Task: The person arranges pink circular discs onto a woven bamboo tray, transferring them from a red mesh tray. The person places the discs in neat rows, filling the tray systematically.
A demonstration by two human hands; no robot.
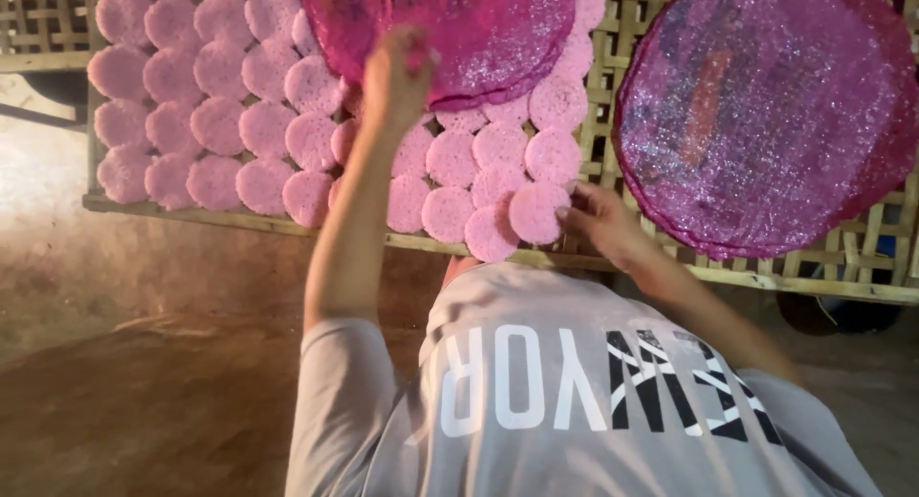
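My left hand [397, 76] reaches up and grips the lower edge of a large magenta round sheet [479, 28] that lies over the rows of small pink round cakes [215, 124]. Down at the rack's near edge, my right hand [598, 219] touches one small pink cake [536, 213] with its fingertips. The cakes lie side by side, overlapping a little, on a bamboo lattice rack [613, 85]. My grey printed shirt [574, 401] fills the bottom of the view.
A second large magenta glittery round sheet [766, 114] lies on the rack at the right. The rack's wooden front rail [191, 214] runs across the view. Below it is brown earthen floor [144, 382]. A dark object [823, 315] sits under the rack at right.
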